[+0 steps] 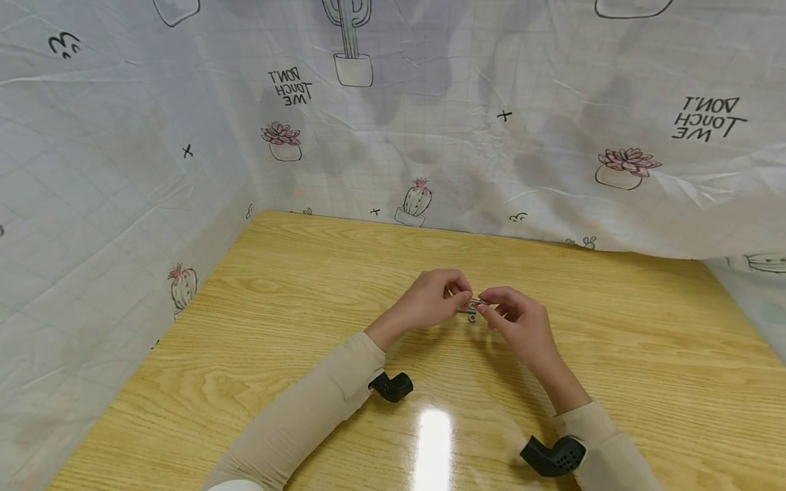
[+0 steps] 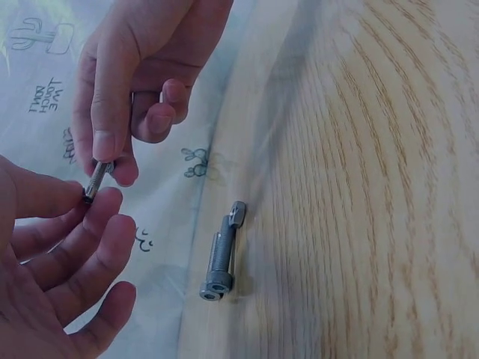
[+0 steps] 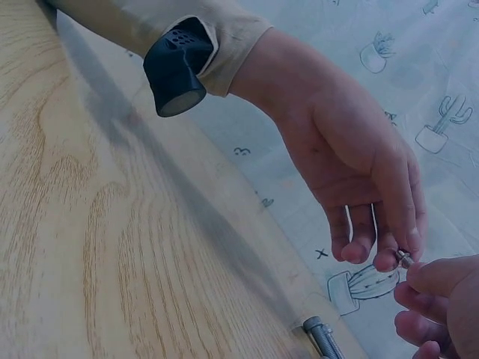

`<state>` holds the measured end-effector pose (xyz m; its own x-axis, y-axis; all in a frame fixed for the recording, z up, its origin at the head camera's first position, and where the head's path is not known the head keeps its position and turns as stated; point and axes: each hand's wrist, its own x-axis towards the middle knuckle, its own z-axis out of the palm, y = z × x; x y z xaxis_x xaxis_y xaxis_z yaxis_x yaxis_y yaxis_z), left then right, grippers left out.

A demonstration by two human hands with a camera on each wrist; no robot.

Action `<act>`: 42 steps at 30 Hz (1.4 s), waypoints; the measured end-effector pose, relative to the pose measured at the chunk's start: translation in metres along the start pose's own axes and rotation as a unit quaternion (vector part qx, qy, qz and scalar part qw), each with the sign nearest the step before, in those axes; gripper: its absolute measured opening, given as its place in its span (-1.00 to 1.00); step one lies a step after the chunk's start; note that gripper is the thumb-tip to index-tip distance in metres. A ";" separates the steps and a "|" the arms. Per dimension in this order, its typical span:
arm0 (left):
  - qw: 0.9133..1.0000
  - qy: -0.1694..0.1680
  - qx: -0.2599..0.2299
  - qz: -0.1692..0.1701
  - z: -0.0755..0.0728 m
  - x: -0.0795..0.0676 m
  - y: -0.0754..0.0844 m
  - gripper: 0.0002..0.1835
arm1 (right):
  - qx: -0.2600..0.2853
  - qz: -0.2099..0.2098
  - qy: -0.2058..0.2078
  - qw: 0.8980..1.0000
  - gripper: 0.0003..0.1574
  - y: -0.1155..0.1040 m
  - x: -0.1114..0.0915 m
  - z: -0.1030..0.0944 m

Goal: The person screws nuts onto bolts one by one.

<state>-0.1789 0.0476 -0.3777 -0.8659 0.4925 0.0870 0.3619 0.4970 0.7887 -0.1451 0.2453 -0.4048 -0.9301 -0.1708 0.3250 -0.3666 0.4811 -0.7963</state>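
Observation:
Above the table, my left hand (image 1: 432, 300) and my right hand (image 1: 518, 322) meet at a small metal bolt (image 2: 96, 181). In the left wrist view, the left thumb and fingertips pinch its lower end, while the right thumb and fingers pinch the upper end. Part of the threaded shaft shows between them; both ends are mostly hidden by fingertips, and I cannot tell whether a nut is on it. Below the hands, two socket-head bolts (image 2: 221, 250) lie side by side on the wood, with a nut (image 2: 237, 214) at their threaded ends.
The wooden table (image 1: 295, 286) runs back to a white patterned curtain (image 1: 454, 136), which also hangs along the left side. A black wrist camera (image 1: 393, 387) juts from the left sleeve, and another black wrist camera (image 1: 555, 457) from the right.

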 end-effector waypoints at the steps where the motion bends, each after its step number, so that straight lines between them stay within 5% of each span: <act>1: 1.000 0.002 0.000 0.002 0.000 0.000 0.000 -0.89 | 0.000 0.000 0.000 1.000 -0.81 0.000 0.000 0.000; 9: 0.999 -0.007 -0.033 0.014 0.000 0.001 0.001 -0.89 | -0.001 -0.003 -0.001 1.000 -0.81 0.003 0.002 -0.001; 19: 1.000 -0.005 -0.008 -0.011 -0.001 0.001 0.004 -0.88 | -0.002 -0.003 -0.004 1.000 -0.80 0.003 0.003 -0.003; 31: 0.999 -0.011 -0.030 0.027 0.000 0.003 0.005 -0.87 | 0.002 -0.005 -0.010 1.000 -0.80 0.003 0.004 -0.005; 42: 1.000 0.000 -0.008 0.002 0.000 0.006 0.003 -0.90 | 0.003 -0.006 -0.007 1.000 -0.81 0.004 0.006 -0.006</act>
<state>-0.1826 0.0520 -0.3750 -0.8644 0.4946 0.0899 0.3596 0.4834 0.7982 -0.1516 0.2508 -0.4028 -0.9258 -0.1893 0.3271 -0.3779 0.4745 -0.7950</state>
